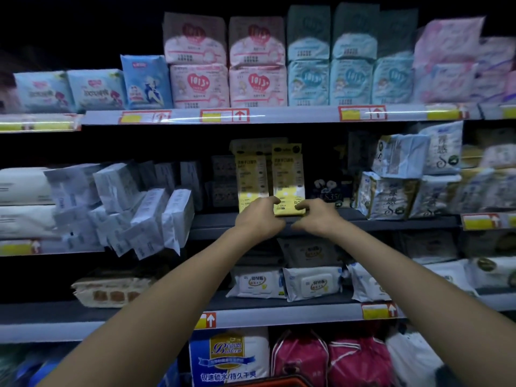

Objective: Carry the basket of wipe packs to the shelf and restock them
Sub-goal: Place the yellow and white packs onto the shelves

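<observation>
Two yellow wipe packs stand upright on the middle shelf [349,216]. My left hand [258,217] and my right hand [315,217] both reach to the base of the right-hand yellow pack [287,174], fingers curled round its bottom edge from either side. The left-hand yellow pack [251,174] stands just beside it, touching. A sliver of the red basket rim [279,382] shows at the bottom edge, below my arms.
White packs [156,216] lean in a loose pile left of the yellow ones. Dark and patterned packs [388,194] stand to the right. Wet-wipe packs with lids [312,283] lie on the shelf below. Pink and blue packs [257,82] fill the top shelf.
</observation>
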`<state>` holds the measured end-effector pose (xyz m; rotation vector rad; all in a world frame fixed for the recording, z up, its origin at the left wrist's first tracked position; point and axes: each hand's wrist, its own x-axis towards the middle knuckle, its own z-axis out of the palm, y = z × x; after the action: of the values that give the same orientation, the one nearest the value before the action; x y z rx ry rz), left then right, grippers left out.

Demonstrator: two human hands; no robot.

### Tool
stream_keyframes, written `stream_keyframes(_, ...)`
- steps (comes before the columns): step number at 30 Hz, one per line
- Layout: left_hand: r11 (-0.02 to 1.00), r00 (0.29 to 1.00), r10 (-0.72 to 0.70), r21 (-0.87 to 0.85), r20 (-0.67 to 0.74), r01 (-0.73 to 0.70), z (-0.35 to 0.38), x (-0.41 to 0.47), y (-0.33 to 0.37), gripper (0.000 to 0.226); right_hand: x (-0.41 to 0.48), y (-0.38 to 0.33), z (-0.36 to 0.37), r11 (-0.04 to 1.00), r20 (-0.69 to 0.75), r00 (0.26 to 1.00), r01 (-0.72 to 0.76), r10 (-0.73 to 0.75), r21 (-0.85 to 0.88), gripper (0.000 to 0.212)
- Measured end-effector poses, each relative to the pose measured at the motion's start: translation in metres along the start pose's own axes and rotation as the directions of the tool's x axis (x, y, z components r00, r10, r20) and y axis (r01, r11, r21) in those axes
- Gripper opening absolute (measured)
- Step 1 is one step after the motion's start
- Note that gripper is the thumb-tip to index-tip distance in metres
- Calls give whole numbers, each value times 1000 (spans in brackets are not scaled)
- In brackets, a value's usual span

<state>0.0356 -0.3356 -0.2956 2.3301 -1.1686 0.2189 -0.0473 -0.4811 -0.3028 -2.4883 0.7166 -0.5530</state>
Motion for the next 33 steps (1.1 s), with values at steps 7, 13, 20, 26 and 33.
stream_keyframes(7, 984, 997, 38, 172, 63, -49, 2, -48, -17, 75, -56, -1, 8, 985, 111, 987, 127, -114, -119, 81)
stream_keyframes(13, 947, 991, 79, 301, 106, -108, 36, -99, -56, 87, -111, 25, 48, 965, 302, 942, 203, -146, -166, 107)
stream_keyframes(20, 938, 975, 47, 327, 216, -118, 101, -170, -109, 91, -160, 71, 128, 944, 515, 849, 257, -118, -207, 121)
stream_keyframes(26, 951, 938, -42, 301, 345, -68, 168, -240, -157, 96, -193, 110, 202, 931, 669, 743, 247, -4, -269, 126)
stream_keyframes(33, 948, 841, -120, 312, 527, -60, 248, -300, -192, 94, -225, 150, 277, 921, 820, 565, 265, 93, -287, 119)
